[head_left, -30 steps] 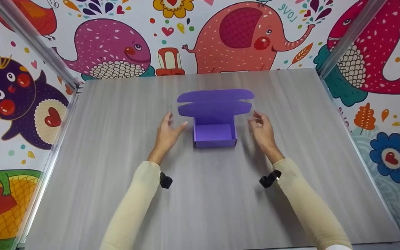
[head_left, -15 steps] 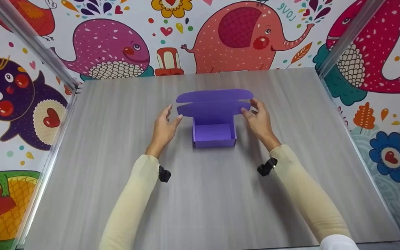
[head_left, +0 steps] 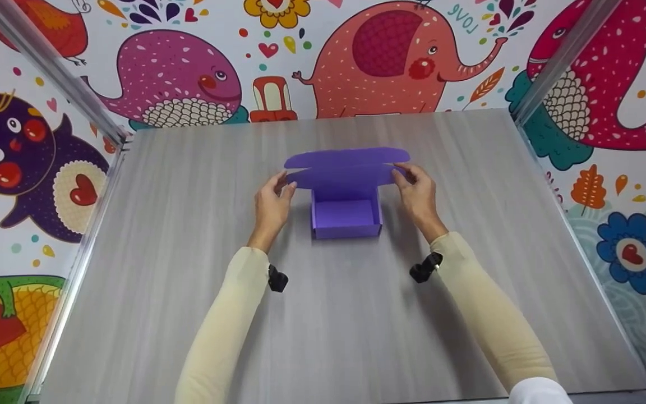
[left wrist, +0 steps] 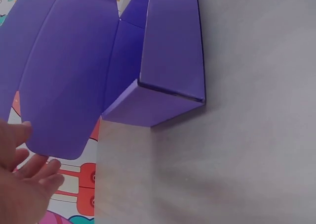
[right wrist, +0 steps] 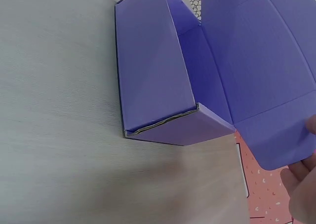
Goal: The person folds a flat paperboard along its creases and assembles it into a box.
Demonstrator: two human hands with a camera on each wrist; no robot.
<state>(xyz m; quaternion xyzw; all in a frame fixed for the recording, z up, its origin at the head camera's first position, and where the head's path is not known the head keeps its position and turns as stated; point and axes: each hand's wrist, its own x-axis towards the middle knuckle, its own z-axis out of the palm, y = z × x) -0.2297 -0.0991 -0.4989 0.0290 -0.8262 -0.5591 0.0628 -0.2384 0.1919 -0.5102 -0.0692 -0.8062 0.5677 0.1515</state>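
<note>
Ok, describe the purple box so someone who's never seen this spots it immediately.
Find the grey table in front of the cartoon-covered wall. Around the table's middle sits an open purple box, its wide lid raised at the back. Unlike the flat printed cartoons, it's solid.

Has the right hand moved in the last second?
Yes. In the head view, judged against the purple box, the right hand has moved forward and slightly left; it now grips the lid's side flap.
</note>
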